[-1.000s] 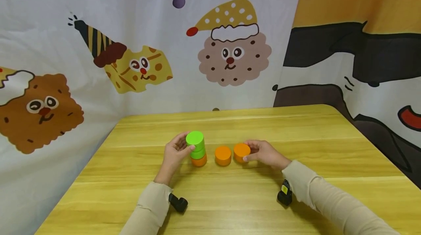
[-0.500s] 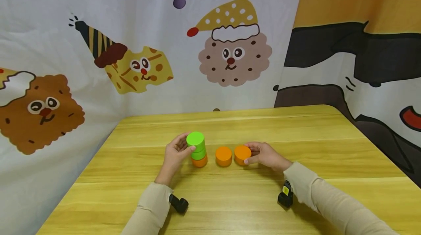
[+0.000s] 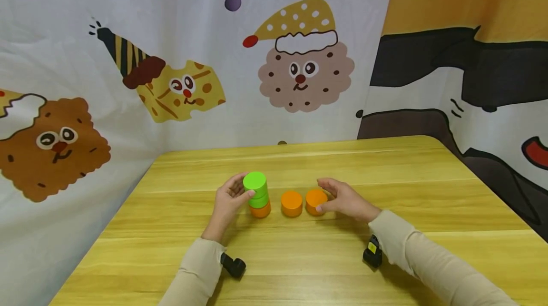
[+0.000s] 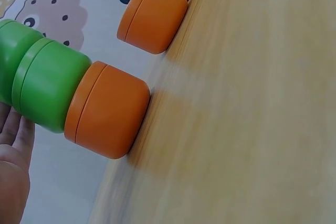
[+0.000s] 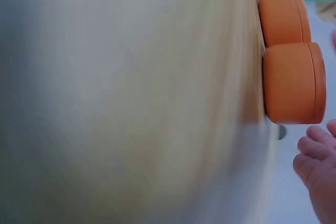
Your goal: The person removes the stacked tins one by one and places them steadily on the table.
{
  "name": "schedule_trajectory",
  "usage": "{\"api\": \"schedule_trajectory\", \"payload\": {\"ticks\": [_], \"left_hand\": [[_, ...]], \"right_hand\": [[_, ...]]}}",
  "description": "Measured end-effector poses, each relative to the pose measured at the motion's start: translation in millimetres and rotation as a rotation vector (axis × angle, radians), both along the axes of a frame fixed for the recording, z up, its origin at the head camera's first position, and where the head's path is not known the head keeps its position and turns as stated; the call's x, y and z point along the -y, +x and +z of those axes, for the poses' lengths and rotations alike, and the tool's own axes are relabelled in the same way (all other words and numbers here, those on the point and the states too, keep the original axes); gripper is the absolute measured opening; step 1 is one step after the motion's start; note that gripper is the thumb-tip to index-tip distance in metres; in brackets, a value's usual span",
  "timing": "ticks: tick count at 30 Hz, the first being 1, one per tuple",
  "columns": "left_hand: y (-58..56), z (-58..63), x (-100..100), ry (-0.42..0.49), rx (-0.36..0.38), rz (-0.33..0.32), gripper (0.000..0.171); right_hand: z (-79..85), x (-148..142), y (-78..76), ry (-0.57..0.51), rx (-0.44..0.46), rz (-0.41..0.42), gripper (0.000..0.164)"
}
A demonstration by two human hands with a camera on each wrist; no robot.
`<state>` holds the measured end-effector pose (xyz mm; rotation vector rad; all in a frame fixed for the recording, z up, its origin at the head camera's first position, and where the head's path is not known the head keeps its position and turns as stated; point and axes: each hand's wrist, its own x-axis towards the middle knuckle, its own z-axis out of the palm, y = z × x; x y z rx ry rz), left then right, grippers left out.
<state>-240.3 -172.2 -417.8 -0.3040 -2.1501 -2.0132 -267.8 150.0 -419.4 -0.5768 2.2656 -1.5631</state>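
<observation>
Green top jar gripped by left fingers; one orange jar stands in between, another beside loose right fingers.

The person wears long beige sleeves; left sleeve and right sleeve both show creasing. A compact black left wrist camera is fitted; the black right wrist camera bears a yellow patch. Left hand and right hand are bare.

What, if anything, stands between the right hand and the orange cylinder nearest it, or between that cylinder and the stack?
Nothing visible stands between the right hand and the right orange cylinder. Between that cylinder and the green-topped stack, the middle orange cylinder stands on the table.
</observation>
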Motion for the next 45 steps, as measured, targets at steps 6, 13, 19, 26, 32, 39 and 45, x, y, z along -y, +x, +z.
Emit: {"api": "schedule_trajectory", "payload": {"ticks": [6, 13, 19, 26, 32, 39, 45], "left_hand": [[3.1, 0.4, 2, -0.008, 0.033, -0.026, 0.060], [5.6, -3.3, 3, -0.015, 0.059, -0.031, 0.061], [4.9, -13.4, 6, -0.028, 0.089, -0.023, 0.059], [5.0, -16.4, 5, -0.043, 0.092, -0.032, 0.057], [5.4, -16.9, 4, -0.055, 0.131, -0.055, 0.056], [3.3, -17.7, 5, -0.065, 0.130, -0.067, 0.054], [2.1, -18.3, 6, -0.067, 0.117, -0.067, 0.051]], "right_hand": [[17.2, 14, 0.2, 0.029, -0.099, 0.024, 0.079], [25.7, 41, 1.8, 0.083, -0.184, 0.049, 0.073], [34.9, 67, 1.9, 0.114, -0.275, 0.058, 0.068], [42.6, 91, 0.2, 0.124, -0.304, 0.061, 0.063], [48.8, 107, -1.6, 0.151, -0.347, 0.084, 0.064], [60.1, 120, -2.7, 0.205, -0.361, 0.097, 0.066], [64.5, 127, -5.6, 0.247, -0.333, 0.100, 0.070]]}}
